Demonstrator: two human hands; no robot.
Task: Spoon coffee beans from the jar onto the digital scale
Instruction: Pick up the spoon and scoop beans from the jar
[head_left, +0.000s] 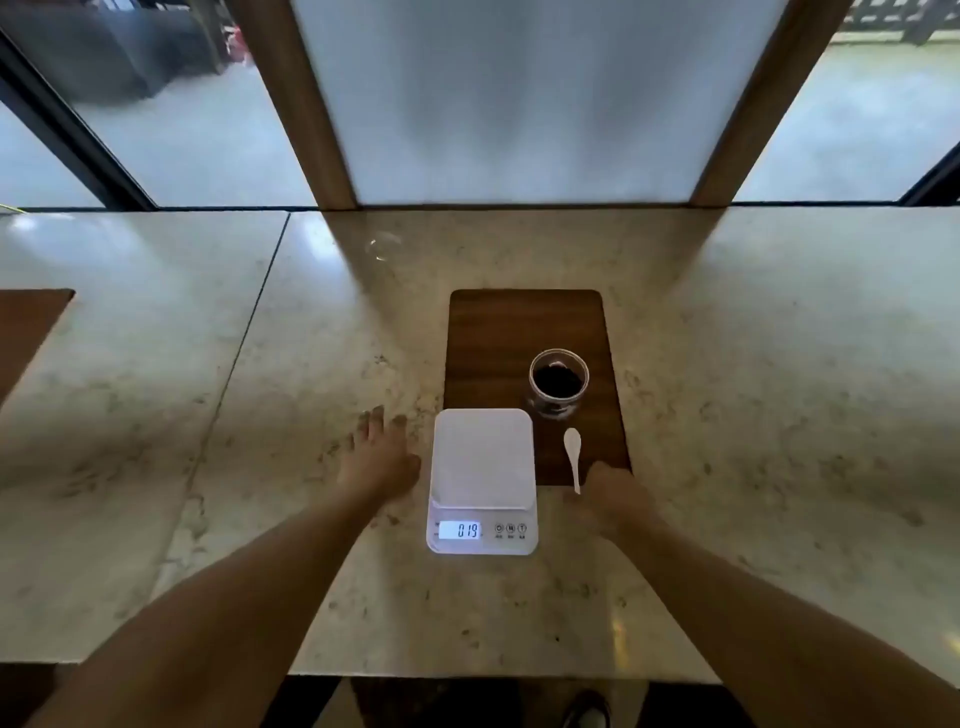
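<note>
A white digital scale (482, 467) sits on the marble counter, its bare platform overlapping the near edge of a dark wooden board (498, 332). Its lit display reads 019. An open glass jar (558, 382) with dark coffee beans inside stands on the board, behind and right of the scale. A white spoon (573, 457) lies on the board beside the scale, handle toward me. My left hand (376, 457) rests flat on the counter left of the scale, fingers spread. My right hand (613, 496) is at the spoon's handle end, fingers curled; whether it touches the handle is unclear.
The marble counter (260, 467) runs wide to both sides, with a seam on the left. A second wooden board (26, 327) shows at the far left edge. A frosted panel between wooden posts and windows stands behind the counter. A shoe (587, 714) shows below the front edge.
</note>
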